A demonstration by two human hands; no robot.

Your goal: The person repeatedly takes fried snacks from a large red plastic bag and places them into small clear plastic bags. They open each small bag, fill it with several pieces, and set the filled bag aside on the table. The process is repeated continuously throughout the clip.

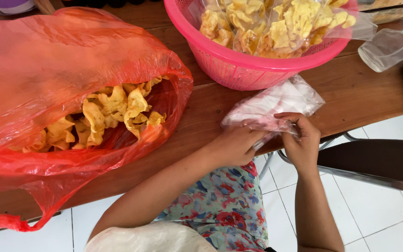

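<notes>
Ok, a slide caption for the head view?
Both hands, left hand and right hand, pinch clear plastic bags between red chip sack and pink basket.

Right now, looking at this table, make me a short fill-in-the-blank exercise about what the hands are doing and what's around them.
1. Both the left hand and the right hand grip a stack of clear plastic ____ at the table edge.
2. The big red bag lies open, showing yellow ____ inside.
3. The packed clear bags of chips sit in a basket coloured ____.

Missing words: bags; chips; pink
</notes>
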